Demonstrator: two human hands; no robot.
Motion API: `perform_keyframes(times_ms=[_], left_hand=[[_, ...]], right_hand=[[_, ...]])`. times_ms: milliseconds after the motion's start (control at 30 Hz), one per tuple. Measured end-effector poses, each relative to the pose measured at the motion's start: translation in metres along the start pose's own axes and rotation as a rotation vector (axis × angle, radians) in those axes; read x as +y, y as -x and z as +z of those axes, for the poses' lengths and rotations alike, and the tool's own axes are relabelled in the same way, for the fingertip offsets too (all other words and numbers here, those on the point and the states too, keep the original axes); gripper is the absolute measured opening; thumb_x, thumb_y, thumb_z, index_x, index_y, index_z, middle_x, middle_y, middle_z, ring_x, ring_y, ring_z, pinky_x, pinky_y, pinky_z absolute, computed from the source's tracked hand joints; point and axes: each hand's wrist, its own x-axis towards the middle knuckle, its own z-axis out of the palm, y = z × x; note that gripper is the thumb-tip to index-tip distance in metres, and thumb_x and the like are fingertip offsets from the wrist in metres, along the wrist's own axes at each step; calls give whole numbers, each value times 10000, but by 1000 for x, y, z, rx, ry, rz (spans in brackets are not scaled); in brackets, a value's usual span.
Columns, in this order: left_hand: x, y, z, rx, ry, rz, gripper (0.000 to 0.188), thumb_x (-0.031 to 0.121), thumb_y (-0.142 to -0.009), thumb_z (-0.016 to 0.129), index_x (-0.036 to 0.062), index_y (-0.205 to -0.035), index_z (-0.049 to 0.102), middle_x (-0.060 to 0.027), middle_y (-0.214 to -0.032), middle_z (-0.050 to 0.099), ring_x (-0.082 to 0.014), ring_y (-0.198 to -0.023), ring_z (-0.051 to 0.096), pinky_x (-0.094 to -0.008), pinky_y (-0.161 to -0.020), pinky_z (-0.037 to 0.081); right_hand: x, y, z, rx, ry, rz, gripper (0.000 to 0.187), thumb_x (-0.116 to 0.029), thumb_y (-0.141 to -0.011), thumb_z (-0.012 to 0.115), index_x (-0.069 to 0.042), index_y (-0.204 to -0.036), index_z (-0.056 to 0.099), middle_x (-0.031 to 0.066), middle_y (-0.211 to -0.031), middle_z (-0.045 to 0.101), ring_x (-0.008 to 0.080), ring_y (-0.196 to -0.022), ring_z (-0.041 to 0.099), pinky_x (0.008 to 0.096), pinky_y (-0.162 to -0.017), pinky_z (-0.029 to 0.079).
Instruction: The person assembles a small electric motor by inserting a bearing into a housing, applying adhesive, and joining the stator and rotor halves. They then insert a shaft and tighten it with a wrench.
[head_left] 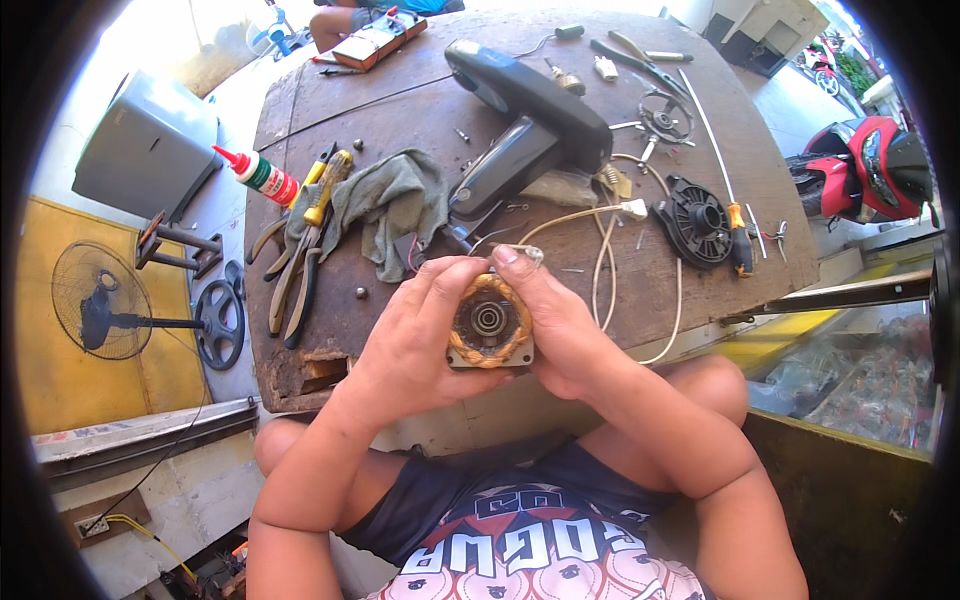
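Note:
Both my hands hold a fan motor stator (491, 318) in front of me, over the near edge of the table. A ring of orange-brown windings circles its dark hollow centre, where a round metal part shows. My left hand (412, 322) is wrapped round its left side. My right hand (562, 318) grips the right side, thumb along the top. Thin wires and a pale piece of cord (533, 256) stick up behind the stator, by the right thumb. Just beyond my left hand lies a crumpled grey rag (392, 205).
Several pliers (300, 270) and a glue bottle (268, 180) lie left of the rag. A black fan housing (530, 130) stands mid-table. To the right are a white cord (608, 270), a black round cover (695, 222) and a screwdriver (739, 240). A standing fan (100, 300) is at far left.

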Motion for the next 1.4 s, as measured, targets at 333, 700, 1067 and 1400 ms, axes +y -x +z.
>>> perform_keyframes(times_ms=[333, 700, 1067, 1400], left_hand=[[-6, 10, 9, 200, 28, 47, 1053, 228, -577, 1046, 25, -1495, 571, -183, -1387, 632, -352, -1255, 678, -437, -1065, 580], [6, 10, -9, 247, -42, 112, 1012, 203, -574, 1042, 13, -1465, 603, -196, -1369, 657, -368, -1257, 691, -442, -1085, 592], [-4, 16, -28, 360, -171, 61, 1009, 216, -547, 1030, 19, -1448, 620, -171, -1307, 678, -350, -1196, 699, -436, -1048, 582], [-14, 15, -24, 455, -249, 58, 1046, 219, -555, 1042, 9, -1463, 566, -188, -1339, 672, -365, -1219, 678, -474, -1065, 567]], right_hand=[[-4, 3, -13, -77, 108, -26, 604, -548, -1202, 392, -134, -1631, 492, 109, -1536, 592, 206, -1300, 695, 470, -923, 675], [-38, 9, -11, 146, 851, 23, 364, -366, -1118, 647, -38, -1249, 739, 110, -1116, 771, 162, -892, 749, 361, -642, 582], [-57, -7, -29, -248, 1395, -682, 270, -139, -1071, 704, -67, -1331, 725, 147, -1274, 776, 333, -1272, 716, 454, -1087, 547], [-12, -18, -23, 59, 987, -815, 171, -197, -1076, 735, -63, -1177, 765, 113, -1053, 775, 248, -953, 709, 395, -866, 551]])
